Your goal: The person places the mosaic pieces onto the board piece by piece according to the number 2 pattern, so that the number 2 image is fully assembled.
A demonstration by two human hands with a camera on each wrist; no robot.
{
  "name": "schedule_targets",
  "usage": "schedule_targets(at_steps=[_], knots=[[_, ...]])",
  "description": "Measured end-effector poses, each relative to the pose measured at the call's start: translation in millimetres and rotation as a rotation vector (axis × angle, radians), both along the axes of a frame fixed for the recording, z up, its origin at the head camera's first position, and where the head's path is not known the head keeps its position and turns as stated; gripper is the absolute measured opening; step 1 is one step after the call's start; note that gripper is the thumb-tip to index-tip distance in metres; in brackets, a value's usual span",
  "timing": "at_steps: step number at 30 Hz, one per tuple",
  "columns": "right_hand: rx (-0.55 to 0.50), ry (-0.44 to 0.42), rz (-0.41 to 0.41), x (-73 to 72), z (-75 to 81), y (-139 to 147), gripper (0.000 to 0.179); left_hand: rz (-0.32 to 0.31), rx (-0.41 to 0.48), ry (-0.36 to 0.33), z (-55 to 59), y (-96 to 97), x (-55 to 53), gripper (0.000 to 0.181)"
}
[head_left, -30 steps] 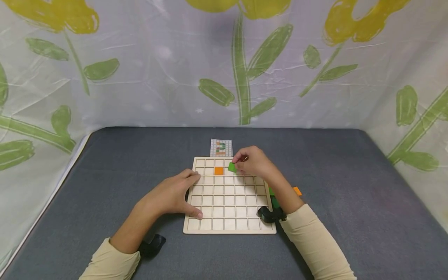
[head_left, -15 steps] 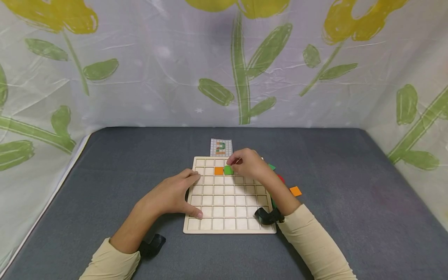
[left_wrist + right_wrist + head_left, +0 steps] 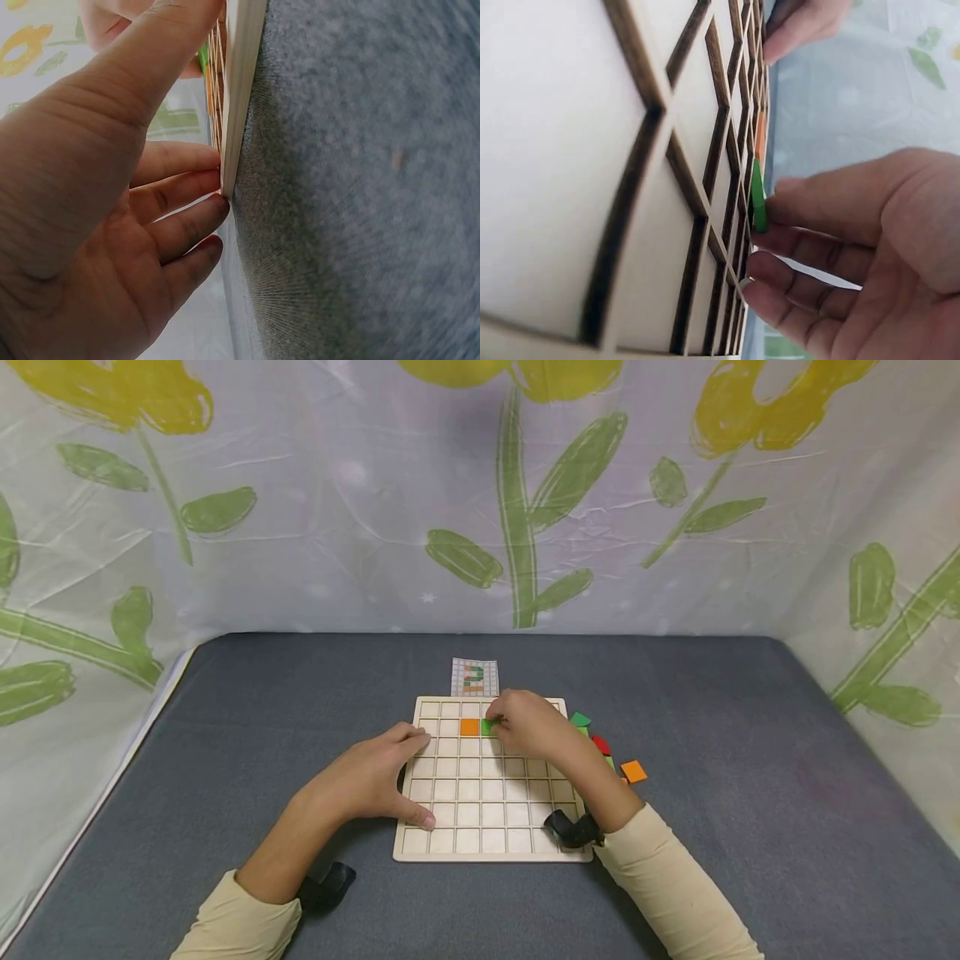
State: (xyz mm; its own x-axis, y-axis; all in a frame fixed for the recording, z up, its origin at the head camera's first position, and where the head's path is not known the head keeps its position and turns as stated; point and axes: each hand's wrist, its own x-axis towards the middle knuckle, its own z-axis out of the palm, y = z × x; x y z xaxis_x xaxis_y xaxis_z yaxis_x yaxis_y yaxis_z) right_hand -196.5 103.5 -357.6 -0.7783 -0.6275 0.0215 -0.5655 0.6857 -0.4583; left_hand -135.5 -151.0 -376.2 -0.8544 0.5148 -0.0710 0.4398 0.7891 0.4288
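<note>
- The right hand (image 3: 528, 722) grasps a flat, light green tile (image 3: 487, 727) between thumb and fingertip, with the other fingers bent close to the board.
- That green tile is over the second row from the far side of a pale wooden square-grid board (image 3: 491, 840), in the fourth column from the left; in the right wrist view it looks slightly tilted, and whether it is fully seated cannot be told.
- Directly left of it, a flat orange square tile (image 3: 469, 727) lies in the third column of the same row.
- The left hand (image 3: 367, 772) is spread rather than clenched: its thumb rests on the board's near left part, and its fingertips touch the left edge farther up.
- The board lies flat on a dark grey cloth-covered counter (image 3: 712, 718).
- A small white paper card (image 3: 475, 677), printed with a grid and a green and orange figure, lies just beyond the board's far edge.
- Right of the board are a dark green tile (image 3: 581, 720), a red piece with a rounded edge (image 3: 600, 744) and a loose orange square tile (image 3: 633, 772); the right arm partly covers other pieces there.
</note>
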Motion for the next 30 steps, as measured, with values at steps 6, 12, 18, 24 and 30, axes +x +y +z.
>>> schedule_targets(at_steps=[6,12,18,24,30], knots=[[0.033,0.004,0.018,3.8,1.3,-1.6,0.015,-0.004,0.0,0.009,-0.7,-1.5,0.3,0.112],[0.037,0.025,-0.003,3.5,-1.1,-3.1,0.015,-0.007,-0.008,0.026,-1.6,-1.5,-0.1,0.109],[0.037,0.063,-0.124,2.2,-4.7,-4.8,0.009,-0.011,-0.005,0.023,-2.5,-0.1,-0.1,0.11],[-0.015,0.043,-0.134,0.4,-6.0,-4.8,0.003,-0.013,-0.003,0.032,-2.4,-0.4,-0.1,0.109],[-0.002,0.004,-0.042,0.2,-4.9,-4.3,0.017,-0.013,-0.008,0.035,-2.0,-0.6,0.2,0.109]])
